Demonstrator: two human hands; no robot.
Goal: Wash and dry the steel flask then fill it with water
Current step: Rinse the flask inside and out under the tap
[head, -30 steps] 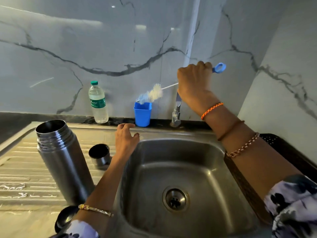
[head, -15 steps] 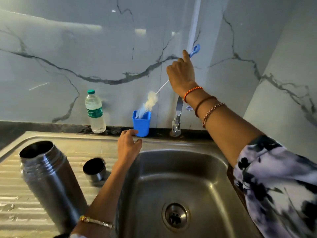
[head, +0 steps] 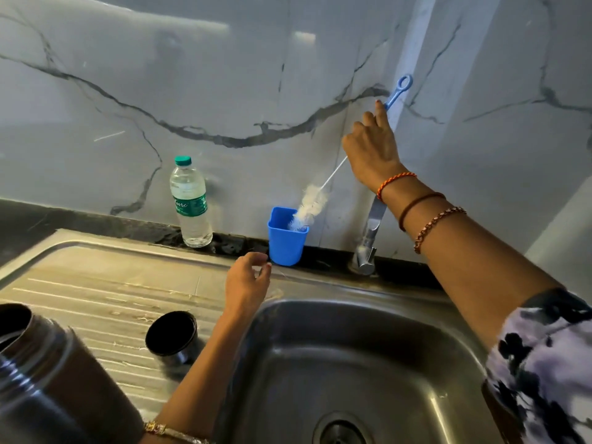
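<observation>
**Steel flask at the near left, brush in the right hand**

Steel is the stuff of nearly everything here: the flask (head: 48, 379) stands open-mouthed on the ribbed drainboard (head: 105, 293) at the lower left, its long axis about upright and leaning a little in this wide view, only partly inside the frame. It lies to the left of both hands. The left hand (head: 248, 283) is the nearer of the two, its forearm passing just beside the flask, while the hand itself hangs over the rim of the sink (head: 368, 357) with fingers loosely curled and holding nothing. The right hand (head: 373, 152) is well apart from the flask, raised toward the wall, fingers curled round the handle of the bottle brush (head: 309, 206). The brush slants down to the left, its bristled end at the mouth of the blue cup (head: 286, 241), its ring end above the knuckles.

My judgement: the brush is being taken up for scrubbing, so the coming move carries it down and leftward to the flask's mouth, with the left hand best placed to steady the body.

Counted: one flask, one small steel cap (head: 171, 336) lying between flask and sink, one brush, one blue cup, one water bottle (head: 191, 203), one tap (head: 368, 238), one sink.
</observation>
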